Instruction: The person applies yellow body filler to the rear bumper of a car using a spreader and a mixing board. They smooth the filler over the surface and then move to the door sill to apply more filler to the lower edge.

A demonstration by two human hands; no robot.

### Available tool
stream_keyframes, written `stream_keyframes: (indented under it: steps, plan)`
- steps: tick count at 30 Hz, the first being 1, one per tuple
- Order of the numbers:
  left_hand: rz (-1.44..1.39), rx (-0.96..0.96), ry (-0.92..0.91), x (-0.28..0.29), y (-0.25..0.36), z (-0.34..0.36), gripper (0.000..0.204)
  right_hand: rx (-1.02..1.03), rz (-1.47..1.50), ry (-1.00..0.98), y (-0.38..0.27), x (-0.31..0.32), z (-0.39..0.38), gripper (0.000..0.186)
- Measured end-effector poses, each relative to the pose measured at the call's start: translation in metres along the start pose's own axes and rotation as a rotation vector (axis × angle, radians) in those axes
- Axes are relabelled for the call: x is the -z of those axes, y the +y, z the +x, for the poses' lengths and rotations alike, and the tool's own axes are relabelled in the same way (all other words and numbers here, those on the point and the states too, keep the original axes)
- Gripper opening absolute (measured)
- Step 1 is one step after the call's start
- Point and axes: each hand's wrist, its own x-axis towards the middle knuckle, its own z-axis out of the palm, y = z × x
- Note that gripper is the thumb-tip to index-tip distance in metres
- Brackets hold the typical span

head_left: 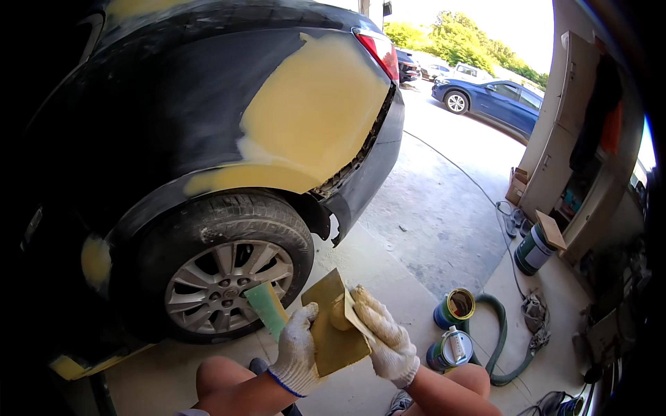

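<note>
My left hand (297,345), in a white knit glove, is closed on a flat brown mixing board (336,348). A green spreader (265,307) sticks out to the left of the same hand, apparently held in it too. My gloved right hand (388,338) grips a pale, thin spreader (356,320), its face against a lump of yellowish body filler (338,315) on the board. Yellow stains mark the glove fingers. Ahead stands a dark car whose rear quarter panel carries a broad yellow filler patch (312,104), reaching down along the wheel arch.
The car's rear wheel (229,284) is just beyond my hands at the left. Right of my knees stand an open can (454,308) and a lidded can (451,350), beside a green hose (501,340). Farther right are another can (535,251) and a cabinet (555,152). A blue car (489,102) is outside.
</note>
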Motion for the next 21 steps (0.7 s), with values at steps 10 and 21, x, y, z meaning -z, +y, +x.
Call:
stream_keyframes:
  steps: [10, 21]
  plan:
    - [0.110, -0.128, 0.044, -0.004, 0.010, -0.009, 0.042, -0.429, 0.849, 0.474, -0.020, 0.010, 0.006, 0.038]
    - [0.236, -0.080, 0.042, 0.012, -0.011, 0.004, 0.037, -0.722, 0.377, 0.085, -0.009, 0.003, 0.000, 0.035]
